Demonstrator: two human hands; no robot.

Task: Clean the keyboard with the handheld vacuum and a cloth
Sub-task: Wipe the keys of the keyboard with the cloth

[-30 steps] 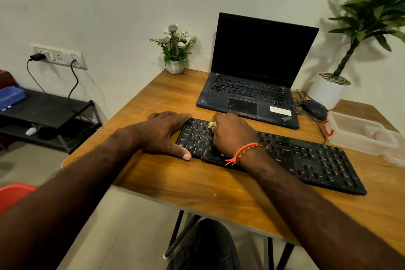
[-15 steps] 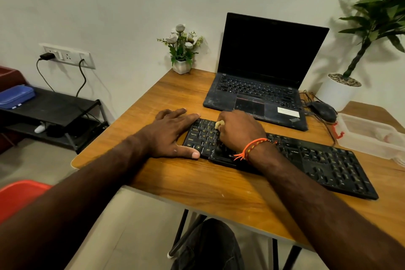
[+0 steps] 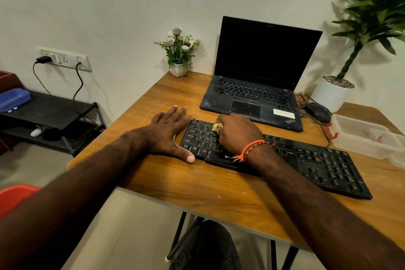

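Note:
A black keyboard (image 3: 317, 164) lies slanted across the wooden desk (image 3: 197, 184). My right hand (image 3: 237, 132), with an orange thread at the wrist, is curled over the keyboard's left keys and holds a small yellowish cloth (image 3: 217, 126), of which only a bit shows past the fingers. My left hand (image 3: 168, 132) lies flat on the desk against the keyboard's left end, fingers straight, thumb along the front edge. No handheld vacuum is in view.
An open black laptop (image 3: 254, 94) stands behind the keyboard, a black mouse (image 3: 318, 112) with cables to its right. A clear plastic container (image 3: 363, 136) sits at the right edge. A small flower pot (image 3: 178, 68) and a large potted plant (image 3: 333, 94) stand near the wall.
The camera view has shifted, so the whole scene sits further right in the frame. My right hand with the cloth has moved a little along the left keys; my left hand stays at the keyboard's end.

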